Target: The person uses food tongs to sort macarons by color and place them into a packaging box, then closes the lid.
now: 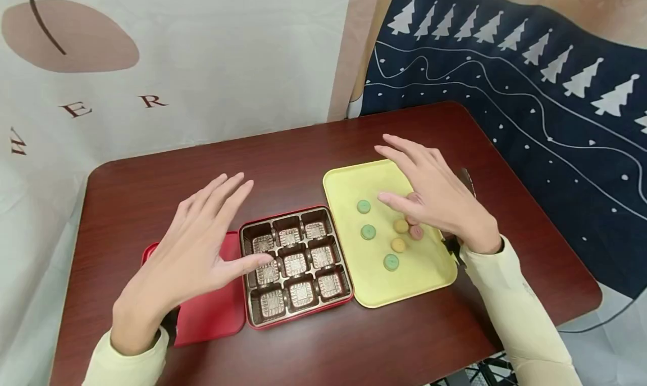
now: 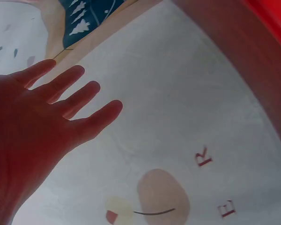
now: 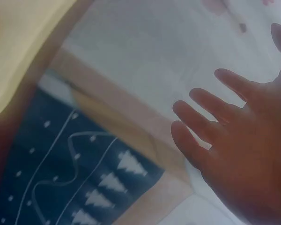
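Note:
My left hand [image 1: 189, 254] hovers with fingers spread over a red lid [image 1: 214, 313], its thumb overlapping the left side of a box [image 1: 350, 297] in the head view. That red-rimmed box holds a dark insert with several square compartments, all bare. To its right lies a yellow tray [image 1: 343, 186] bearing several small round pieces: green discs [image 1: 391, 262], yellow discs [image 1: 398, 245] and pink discs [image 1: 417, 232]. Above the tray's right side hangs my right hand [image 1: 434, 192], fingers extended, hiding part of the pink discs. Neither hand holds anything; both wrist views show spread fingers.
A dark red-brown wooden table [image 1: 404, 341] carries everything. Behind it hangs a pale cloth [image 1: 227, 54] with letters, and to the right a navy cloth [image 1: 485, 122] with white trees. Part of a dark object [image 1: 466, 179] shows behind my right hand.

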